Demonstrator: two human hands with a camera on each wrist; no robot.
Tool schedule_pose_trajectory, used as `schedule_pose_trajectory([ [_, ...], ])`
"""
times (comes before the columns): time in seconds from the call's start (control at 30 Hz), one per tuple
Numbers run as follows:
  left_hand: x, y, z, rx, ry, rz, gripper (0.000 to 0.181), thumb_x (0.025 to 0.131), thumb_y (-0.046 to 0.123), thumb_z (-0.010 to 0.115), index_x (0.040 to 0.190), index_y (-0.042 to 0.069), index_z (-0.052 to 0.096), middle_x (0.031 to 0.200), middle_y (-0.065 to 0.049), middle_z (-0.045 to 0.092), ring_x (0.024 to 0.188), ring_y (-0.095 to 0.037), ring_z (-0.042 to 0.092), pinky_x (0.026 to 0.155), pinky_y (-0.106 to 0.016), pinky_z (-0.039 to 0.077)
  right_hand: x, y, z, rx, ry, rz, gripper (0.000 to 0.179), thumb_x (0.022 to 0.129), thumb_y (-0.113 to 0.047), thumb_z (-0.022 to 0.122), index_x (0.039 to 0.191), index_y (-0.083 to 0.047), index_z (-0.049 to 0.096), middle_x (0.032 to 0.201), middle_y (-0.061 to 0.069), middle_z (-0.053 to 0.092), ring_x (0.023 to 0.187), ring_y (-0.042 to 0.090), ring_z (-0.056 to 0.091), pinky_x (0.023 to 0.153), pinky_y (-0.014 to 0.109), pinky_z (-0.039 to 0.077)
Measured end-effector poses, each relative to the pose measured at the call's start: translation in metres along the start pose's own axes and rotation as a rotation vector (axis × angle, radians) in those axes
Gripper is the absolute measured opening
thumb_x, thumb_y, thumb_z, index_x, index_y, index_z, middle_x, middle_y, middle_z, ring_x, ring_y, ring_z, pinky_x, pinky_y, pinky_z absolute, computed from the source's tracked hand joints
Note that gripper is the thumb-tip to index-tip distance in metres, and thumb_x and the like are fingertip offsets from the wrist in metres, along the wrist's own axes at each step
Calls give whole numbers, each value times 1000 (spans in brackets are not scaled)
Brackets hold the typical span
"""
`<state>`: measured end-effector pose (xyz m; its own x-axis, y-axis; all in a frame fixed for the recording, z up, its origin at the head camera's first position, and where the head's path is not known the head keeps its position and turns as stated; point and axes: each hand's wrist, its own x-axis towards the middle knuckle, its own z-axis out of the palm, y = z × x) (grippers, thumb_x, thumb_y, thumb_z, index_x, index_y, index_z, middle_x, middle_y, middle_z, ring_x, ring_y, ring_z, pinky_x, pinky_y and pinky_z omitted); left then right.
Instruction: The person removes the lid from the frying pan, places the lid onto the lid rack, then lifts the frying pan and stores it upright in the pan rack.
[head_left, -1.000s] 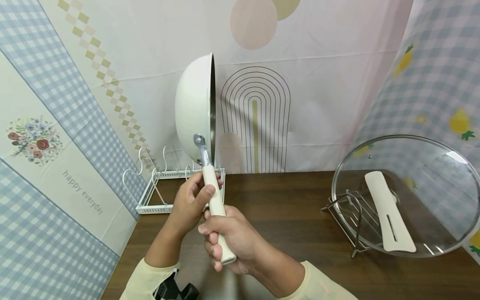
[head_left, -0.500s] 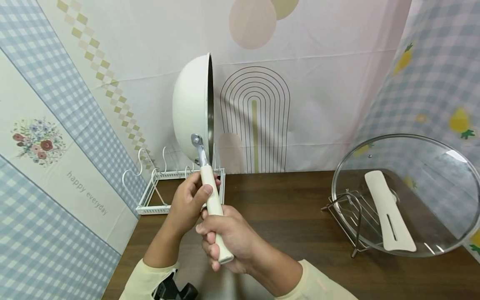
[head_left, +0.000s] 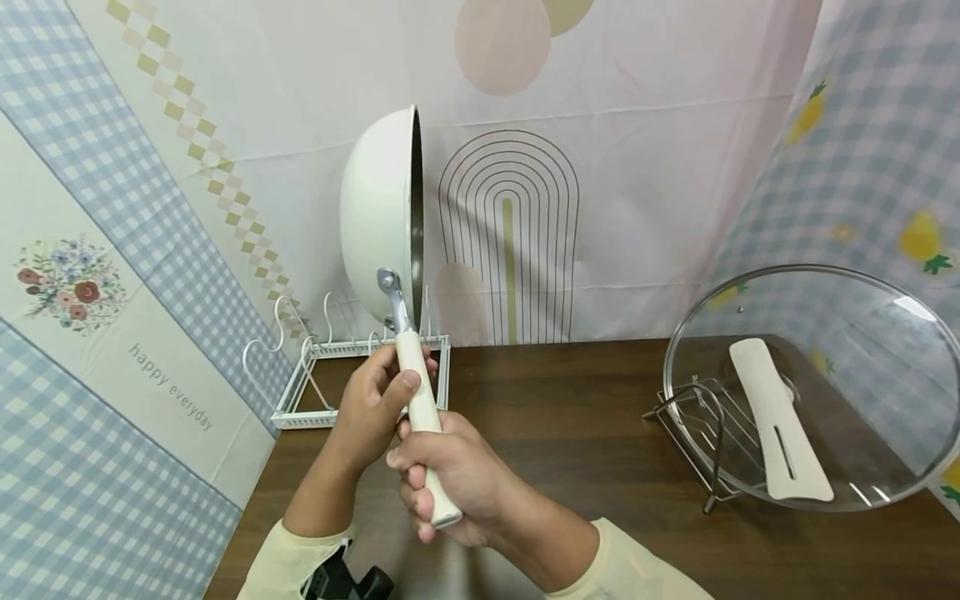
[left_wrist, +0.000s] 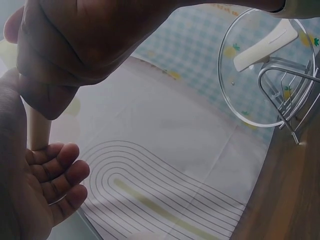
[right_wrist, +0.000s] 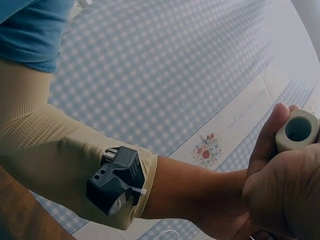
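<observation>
A deep white wok [head_left: 375, 208] is held on its side in the head view, its dark inside facing right. My right hand [head_left: 461, 483] grips the lower part of its cream handle [head_left: 423, 408]. Higher up, near the metal joint, my left hand [head_left: 367, 408] holds the same handle, thumb in front and fingers behind. Below and behind the wok's lower edge, a white wire rack [head_left: 307, 421] stands on the table. In the left wrist view the left fingers [left_wrist: 62, 167] curl beside the handle. The hollow handle end [right_wrist: 299, 129] shows in the right wrist view.
At the right, a large glass lid [head_left: 690, 308] with a long cream handle [head_left: 780, 425] leans in a metal wire stand [head_left: 716, 450]. Patterned cloth [head_left: 637, 208] lines the walls around the brown wooden table [head_left: 555, 450]. A black wrist camera [right_wrist: 115, 180] sits on the left sleeve.
The wok and both hands have shifted slightly left over the rack, both hands keeping their hold on the handle. The lid and its stand are unmoved.
</observation>
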<state>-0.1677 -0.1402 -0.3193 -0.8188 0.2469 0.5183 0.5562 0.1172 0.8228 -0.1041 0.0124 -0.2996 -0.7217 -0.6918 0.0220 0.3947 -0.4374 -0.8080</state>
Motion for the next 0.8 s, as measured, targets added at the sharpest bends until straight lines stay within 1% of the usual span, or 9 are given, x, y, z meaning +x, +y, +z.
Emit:
schedule_pose_trajectory([
  [0.17, 1, -1, 1, -7, 12, -5, 32, 90, 22, 52, 112, 0, 57, 101, -18, 61, 87, -24, 58, 71, -30, 50, 1, 0, -2, 2, 2, 7, 16, 77, -4, 55, 82, -10, 41, 50, -6, 42, 34, 6, 44, 31, 22, 39],
  [0.4, 1, -2, 2, -4, -3, -11, 37, 91, 26, 53, 113, -3, 54, 100, -19, 60, 85, -23, 57, 68, -29, 50, 2, 0, -5, 15, -7, 13, 16, 77, -4, 55, 82, -10, 41, 50, -6, 42, 35, 6, 44, 31, 22, 39],
  [0.67, 0, -5, 3, 12, 13, -23, 34, 91, 23, 51, 112, -3, 55, 100, -24, 59, 85, -23, 57, 70, -29, 49, 4, 2, -8, 12, -2, 21, 16, 77, -5, 56, 81, -10, 41, 48, -6, 42, 34, 6, 44, 31, 23, 39],
  [0.8, -1, -6, 3, 19, 15, -33, 32, 91, 24, 50, 111, -1, 56, 99, -20, 60, 85, -23, 57, 70, -29, 49, 5, 3, -9, 17, 0, 20, 14, 77, -5, 56, 78, -8, 42, 48, -6, 42, 34, 6, 44, 31, 23, 39],
])
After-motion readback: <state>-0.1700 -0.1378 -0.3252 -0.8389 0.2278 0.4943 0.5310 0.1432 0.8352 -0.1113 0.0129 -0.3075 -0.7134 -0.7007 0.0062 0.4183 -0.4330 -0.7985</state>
